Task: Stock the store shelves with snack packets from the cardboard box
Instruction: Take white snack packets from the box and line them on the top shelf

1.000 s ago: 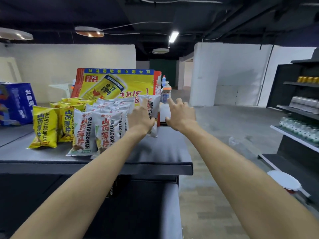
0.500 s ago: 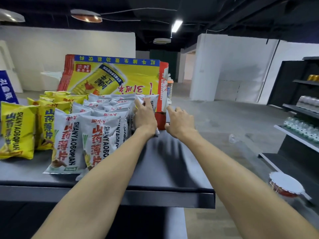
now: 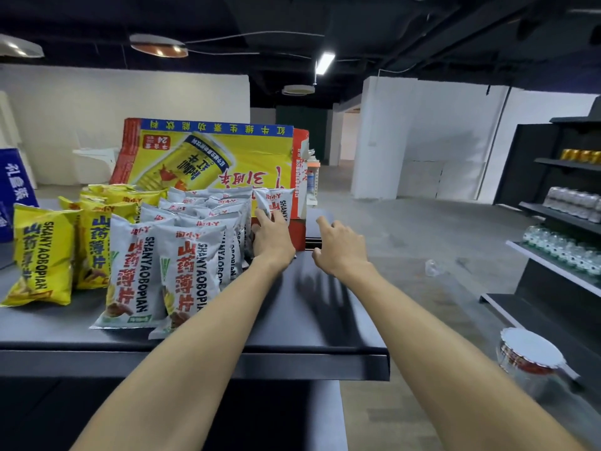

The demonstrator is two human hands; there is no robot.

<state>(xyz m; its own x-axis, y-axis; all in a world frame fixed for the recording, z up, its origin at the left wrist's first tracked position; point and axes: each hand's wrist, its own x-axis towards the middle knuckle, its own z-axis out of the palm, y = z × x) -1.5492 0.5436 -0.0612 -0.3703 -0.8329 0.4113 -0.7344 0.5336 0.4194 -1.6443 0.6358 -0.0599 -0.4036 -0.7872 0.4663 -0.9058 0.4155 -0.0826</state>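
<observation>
Rows of silver snack packets (image 3: 182, 265) and yellow snack packets (image 3: 45, 255) stand upright on the dark grey shelf top (image 3: 325, 323). Behind them stands a yellow and red cardboard box (image 3: 214, 157), its print upside down. My left hand (image 3: 271, 242) lies with straight fingers against the rearmost silver packet (image 3: 279, 200) at the right end of the rows, next to the box's red corner. My right hand (image 3: 341, 249) hovers over the bare shelf to the right, fingers spread and holding nothing.
A blue carton (image 3: 13, 190) sits at the far left. On the right, a dark shelving unit (image 3: 553, 222) holds bottles (image 3: 566, 249) and gold cans (image 3: 582, 156). A foil-lidded tub (image 3: 530, 353) sits low on the right. A plastic bottle (image 3: 432, 266) lies on the floor.
The view has come closer to the shelf. My left hand slid down the rear silver packet and stays on it. My right hand drew back from the box and spread its fingers.
</observation>
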